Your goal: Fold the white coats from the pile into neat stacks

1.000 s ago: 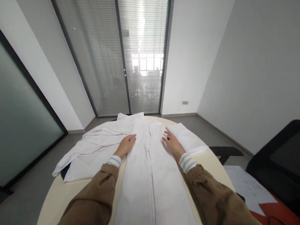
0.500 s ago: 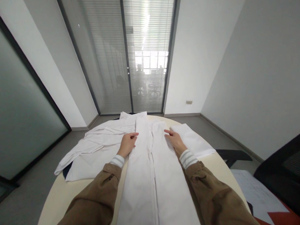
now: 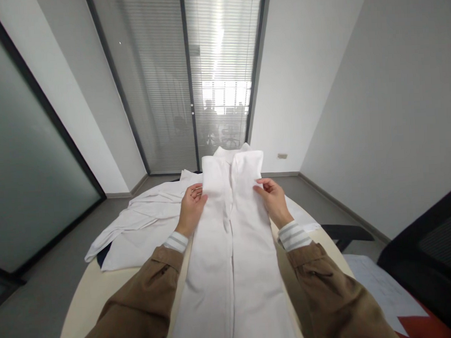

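A long white coat point(image 3: 232, 248), its sides folded in to the middle, stretches toward me over the round table. Its far end, with the collar point(image 3: 230, 153), is raised off the tabletop. My left hand point(image 3: 191, 205) is closed on the coat's left edge, thumb in front and fingers partly behind the cloth. On the opposite edge my right hand point(image 3: 274, 199) pinches the cloth between thumb and fingers. The near end of the coat runs out of view at the bottom.
More white garments point(image 3: 145, 222) lie loosely on the left of the pale round table point(image 3: 82, 310), dark cloth under them. Another white cloth point(image 3: 302, 216) lies behind my right wrist. A black chair point(image 3: 431, 249) and white and red items stand at right; blinds-covered glass doors point(image 3: 192, 81) are ahead.
Both hands have taken hold of the coat's edges and lifted its far end off the table. The right hand has moved slightly outward, and the collar now shows upright.
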`<state>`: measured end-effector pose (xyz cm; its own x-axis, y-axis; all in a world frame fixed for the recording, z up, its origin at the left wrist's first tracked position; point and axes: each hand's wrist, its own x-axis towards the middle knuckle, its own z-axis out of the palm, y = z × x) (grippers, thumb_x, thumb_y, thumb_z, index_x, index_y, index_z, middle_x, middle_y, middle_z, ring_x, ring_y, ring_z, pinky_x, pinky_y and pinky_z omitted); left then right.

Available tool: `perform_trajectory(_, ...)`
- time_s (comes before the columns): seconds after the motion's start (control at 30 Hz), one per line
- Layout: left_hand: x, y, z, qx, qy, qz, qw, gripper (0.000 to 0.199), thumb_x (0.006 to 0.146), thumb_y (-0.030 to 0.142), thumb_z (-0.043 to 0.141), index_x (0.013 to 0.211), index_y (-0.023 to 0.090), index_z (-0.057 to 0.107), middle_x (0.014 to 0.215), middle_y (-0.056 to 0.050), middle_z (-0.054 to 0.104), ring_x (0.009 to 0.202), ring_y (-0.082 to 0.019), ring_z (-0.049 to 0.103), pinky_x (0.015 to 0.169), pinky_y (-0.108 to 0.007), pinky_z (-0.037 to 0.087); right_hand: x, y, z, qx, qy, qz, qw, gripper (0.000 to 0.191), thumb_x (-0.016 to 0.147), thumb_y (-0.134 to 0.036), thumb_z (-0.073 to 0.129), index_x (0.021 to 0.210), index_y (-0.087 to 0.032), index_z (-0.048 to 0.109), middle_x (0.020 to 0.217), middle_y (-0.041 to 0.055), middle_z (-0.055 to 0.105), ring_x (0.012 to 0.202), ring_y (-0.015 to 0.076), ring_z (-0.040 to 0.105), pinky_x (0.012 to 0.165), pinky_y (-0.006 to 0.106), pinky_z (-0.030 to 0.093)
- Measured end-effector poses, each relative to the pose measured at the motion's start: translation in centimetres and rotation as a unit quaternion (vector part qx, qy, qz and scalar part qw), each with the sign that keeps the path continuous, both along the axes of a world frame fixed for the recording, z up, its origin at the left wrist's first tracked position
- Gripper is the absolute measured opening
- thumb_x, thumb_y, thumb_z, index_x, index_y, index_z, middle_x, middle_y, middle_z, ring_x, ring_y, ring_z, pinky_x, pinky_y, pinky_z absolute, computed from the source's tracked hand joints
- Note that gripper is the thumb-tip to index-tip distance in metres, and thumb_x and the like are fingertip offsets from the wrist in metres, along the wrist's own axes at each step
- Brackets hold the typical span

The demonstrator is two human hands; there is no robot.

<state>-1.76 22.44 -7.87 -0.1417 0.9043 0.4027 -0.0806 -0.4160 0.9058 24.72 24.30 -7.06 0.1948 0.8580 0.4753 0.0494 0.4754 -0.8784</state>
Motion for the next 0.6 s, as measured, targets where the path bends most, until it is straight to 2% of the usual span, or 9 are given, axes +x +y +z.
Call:
perform_trajectory(0.1,-0.3,-0.8,1.0,-0.049,-0.068,-0.027,0.996,0.07,0.073,0.032,0.074,0.135,0.016,0.046,0.102,-0.007,0.07,0.085,-0.016,0.068,0.08,-0.03,0.054,-0.3,-1.7,1.4,0.013,0.024,0.048,0.998,0.038,0.07,-0.036,0.075,0.1,-0.026,0.054,0.087,-0.0019,0.066,0.077,0.016,0.064,0.075,0.03,0.054)
perform_trajectory(0.2,-0.7,-1.9,1.6,-0.088,-0.071,-0.079,0.99,0.065,0.073,0.034,0.075,0.131,0.015,0.052,0.107,-0.01,0.07,0.094,-0.019,0.068,0.079,-0.028,0.053,-0.4,-3.7,2.5,-0.007,0.027,0.128,0.991,0.055,0.068,-0.031,0.076,0.116,-0.03,0.049,0.085,-0.004,0.066,0.071,0.0157,0.063,0.072,0.031,0.055)
perform_trajectory(0.3,-1.5,-3.1,1.6,-0.104,-0.029,-0.14,0.984,0.053,0.072,0.038,0.078,0.118,0.015,0.063,0.115,-0.011,0.07,0.103,-0.024,0.067,0.08,-0.03,0.054,0.2,-5.6,2.9,-0.043,-0.001,0.194,0.98,0.064,0.063,-0.026,0.076,0.122,-0.028,0.052,0.093,-0.0005,0.07,0.079,0.0195,0.067,0.077,0.035,0.055)
perform_trajectory(0.47,-3.5,-5.1,0.5,-0.121,0.023,-0.203,0.971,0.045,0.071,0.043,0.081,0.105,0.015,0.069,0.11,-0.012,0.073,0.1,-0.027,0.068,0.086,-0.04,0.056,2.2,-8.0,2.4,-0.094,-0.075,0.284,0.951,0.041,0.064,-0.031,0.078,0.102,-0.02,0.068,0.096,0.006,0.073,0.091,0.0258,0.068,0.088,0.041,0.054)
perform_trajectory(0.53,-4.5,-5.8,0.1,-0.121,0.052,-0.226,0.965,0.043,0.072,0.045,0.08,0.102,0.014,0.071,0.107,-0.012,0.074,0.099,-0.029,0.068,0.091,-0.044,0.054,3.1,-9.0,2.3,-0.105,-0.109,0.314,0.937,0.046,0.066,-0.036,0.08,0.107,-0.019,0.069,0.101,0.0076,0.073,0.098,0.0275,0.068,0.092,0.042,0.053)
perform_trajectory(0.6,-5.4,-6.4,-0.3,-0.124,0.089,-0.249,0.957,0.045,0.072,0.045,0.079,0.103,0.013,0.072,0.105,-0.012,0.075,0.101,-0.03,0.068,0.097,-0.046,0.051,3.8,-9.9,2.4,-0.112,-0.153,0.327,0.926,0.058,0.066,-0.041,0.082,0.117,-0.018,0.067,0.112,0.01,0.071,0.109,0.0295,0.064,0.099,0.045,0.049)
